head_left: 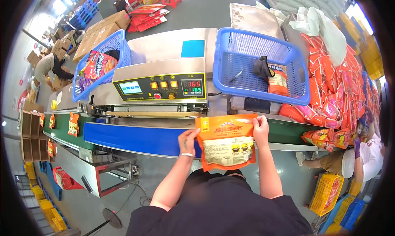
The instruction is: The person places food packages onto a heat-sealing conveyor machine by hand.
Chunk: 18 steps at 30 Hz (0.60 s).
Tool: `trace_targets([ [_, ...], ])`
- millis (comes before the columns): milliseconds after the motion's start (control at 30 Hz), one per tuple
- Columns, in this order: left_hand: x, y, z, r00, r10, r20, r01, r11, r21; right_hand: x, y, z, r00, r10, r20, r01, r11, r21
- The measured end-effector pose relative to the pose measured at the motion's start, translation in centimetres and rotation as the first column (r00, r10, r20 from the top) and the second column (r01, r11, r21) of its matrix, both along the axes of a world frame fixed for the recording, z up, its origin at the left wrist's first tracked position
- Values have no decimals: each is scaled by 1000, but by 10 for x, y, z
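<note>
An orange food pouch [228,143] with a pale printed panel is held upright in front of my body. My left hand [189,141] pinches its upper left corner, and my right hand [260,131] grips the upper right corner. Just beyond the pouch stands a band sealing machine [160,87] with lit buttons and red and green digits. The sealer's tan belt [152,114] runs along its front. Below that lies a blue conveyor belt [131,139], partly hidden at its right end by my left hand and the pouch.
Blue baskets stand either side of the panel: the right basket [230,89] holds a pouch and a dark item, the left basket [76,96] several packs. Orange pouches [73,125] ride the green belt at left. Red packs [329,83] pile up at right, near a co-worker in white [371,157].
</note>
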<state>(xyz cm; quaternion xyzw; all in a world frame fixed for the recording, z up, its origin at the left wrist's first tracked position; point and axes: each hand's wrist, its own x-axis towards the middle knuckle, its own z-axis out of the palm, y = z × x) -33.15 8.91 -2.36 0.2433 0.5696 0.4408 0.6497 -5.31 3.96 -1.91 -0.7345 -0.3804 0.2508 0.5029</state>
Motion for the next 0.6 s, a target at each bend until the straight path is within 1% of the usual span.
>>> trace_targets([
  [33,10,6,-14,999,-10,-45,9,1000,-12,7,-4,-22,997,-52,60,54,998,-32],
  [67,19,11,-25,996,-19,-86,16,1000,-25,10,-6,-28,987,-100,125,108,992,-61],
  [100,26,15,-35,996,-37,-83,35,999,-27,13,-10,-33,978,-128,167,145,985,-90],
  [133,32,19,-43,990,-30,-137,30,1000,-1,15,-11,-40,977,-123,175,141,986,-92],
  [200,34,27,-54,992,-36,-122,28,997,-66,22,-9,-56,969,-131,208,164,975,-152],
  [233,33,30,-55,993,-24,-113,16,997,-70,19,-5,-55,964,-116,238,163,968,-189],
  [267,28,34,-56,995,-4,-102,-5,996,-94,17,0,-55,960,-73,269,133,968,-211],
  [300,21,37,-56,995,19,-93,-30,992,-119,12,6,-55,964,-48,260,108,969,-223],
  [367,0,42,-64,993,64,-97,-70,996,-60,-3,22,-56,974,19,227,46,960,-276],
  [400,-14,45,-65,991,85,-104,-89,995,-37,-12,29,-54,967,71,245,20,936,-352],
  [467,-46,52,-60,982,65,-177,-78,994,-71,-36,42,-49,955,171,242,-64,916,-396],
  [500,-62,53,-55,975,54,-218,-73,994,-82,-48,47,-52,956,196,218,-101,919,-382],
  [533,-76,55,-60,977,107,-185,-112,994,-16,-62,53,-45,950,242,199,-155,914,-375],
  [600,-104,65,-52,970,130,-204,-138,990,-26,-81,62,-66,947,304,102,-265,922,-281],
])
